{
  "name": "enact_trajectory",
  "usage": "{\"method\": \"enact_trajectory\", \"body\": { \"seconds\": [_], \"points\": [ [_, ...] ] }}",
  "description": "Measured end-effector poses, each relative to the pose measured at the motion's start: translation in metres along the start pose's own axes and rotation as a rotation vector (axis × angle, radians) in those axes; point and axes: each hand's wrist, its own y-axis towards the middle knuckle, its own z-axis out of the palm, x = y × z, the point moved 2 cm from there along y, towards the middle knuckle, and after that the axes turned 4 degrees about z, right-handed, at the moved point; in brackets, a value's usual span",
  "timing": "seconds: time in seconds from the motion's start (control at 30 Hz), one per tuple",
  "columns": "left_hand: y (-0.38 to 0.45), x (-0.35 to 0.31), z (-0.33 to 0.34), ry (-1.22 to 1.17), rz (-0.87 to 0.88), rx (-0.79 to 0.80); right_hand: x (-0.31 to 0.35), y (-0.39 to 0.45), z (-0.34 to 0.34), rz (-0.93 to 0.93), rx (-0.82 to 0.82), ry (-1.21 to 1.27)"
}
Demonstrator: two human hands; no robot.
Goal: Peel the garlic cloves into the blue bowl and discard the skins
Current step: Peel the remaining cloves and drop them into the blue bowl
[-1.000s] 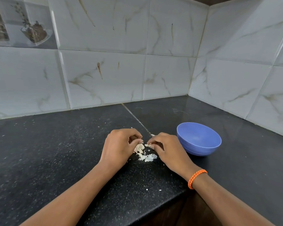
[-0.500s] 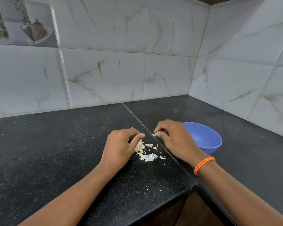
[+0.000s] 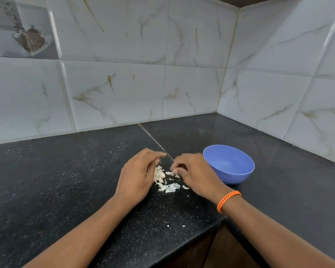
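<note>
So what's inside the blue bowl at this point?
The visible inside of the blue bowl shows only bare blue surface, no peeled cloves. The near rim hides the lowest part of the inside, and the right hand covers a little of its left edge, so that part can't be checked.

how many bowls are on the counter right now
1. The blue bowl stands on the black counter, just right of the right hand, which partly covers its near left rim. Nothing shows inside it.

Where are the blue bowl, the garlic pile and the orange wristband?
blue bowl (image 3: 238,176), head view, outer front wall.
garlic pile (image 3: 159,176), head view, middle of the heap.
orange wristband (image 3: 227,200), head view, top of the band.
</note>
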Motion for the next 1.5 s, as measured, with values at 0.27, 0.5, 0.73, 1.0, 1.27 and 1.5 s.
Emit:
{"method": "enact_trajectory", "body": {
  "seconds": [0.27, 0.5, 0.73, 1.0, 1.27, 1.5],
  "points": [
    [0.0, -0.001, 0.006, 0.082, 0.039, 0.125, -0.006, -0.019, 0.006, 0.107, -0.165, 0.506],
    [-0.001, -0.005, 0.005, 0.119, 0.02, 0.066, -0.006, -0.019, 0.011, 0.14, -0.179, 0.571],
    [-0.001, -0.008, 0.003, 0.148, -0.029, 0.02, 0.0, -0.022, 0.015, 0.087, -0.202, 0.516],
    [-0.002, -0.011, 0.004, 0.22, 0.013, 0.061, -0.002, -0.021, 0.02, 0.036, -0.25, 0.432],
    [-0.003, -0.013, 0.003, 0.13, -0.037, 0.031, -0.003, -0.018, 0.018, 0.117, -0.254, 0.719],
    [-0.003, -0.01, 0.005, 0.136, -0.068, 0.076, -0.004, -0.019, 0.017, 0.132, -0.277, 0.724]
  ]
}}
